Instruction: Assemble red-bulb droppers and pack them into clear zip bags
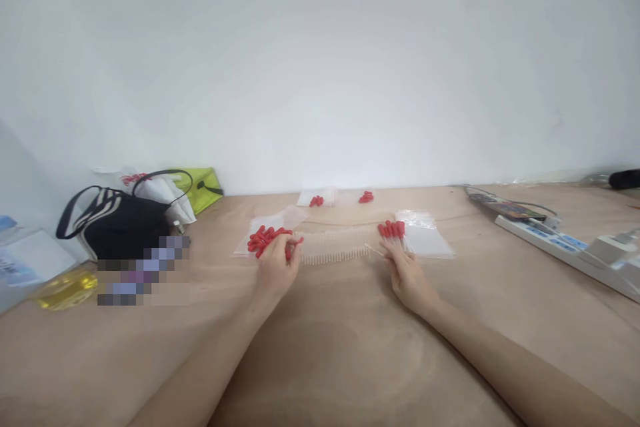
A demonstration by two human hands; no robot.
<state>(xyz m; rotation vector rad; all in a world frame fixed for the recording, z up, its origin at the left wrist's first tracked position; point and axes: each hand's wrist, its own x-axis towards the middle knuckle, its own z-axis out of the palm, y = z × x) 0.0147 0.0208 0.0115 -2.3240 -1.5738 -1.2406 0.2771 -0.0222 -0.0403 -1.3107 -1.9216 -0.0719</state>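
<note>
My left hand (277, 265) is closed in a pinch, with a small red cap (300, 240) at its fingertips. Right under and beside it lies a pile of red caps (260, 239) on clear plastic bags (244, 245). Between my hands a long row of thin pale sticks (333, 245) lies side by side on the table. The fingers of my right hand (409, 277) are closed on one thin pale stick (374, 249), which points left. Just beyond that hand several red-capped sticks (392, 229) lie together beside more clear bags (429, 240).
Farther back are two small groups of red caps (317, 201) on clear bags. At left stand a black bag (125, 223), a green bag (203, 190) and a yellow liquid bottle (67, 289). A power strip (555, 245) with a phone (510, 209) lies at right. A wall (350, 67) rises behind.
</note>
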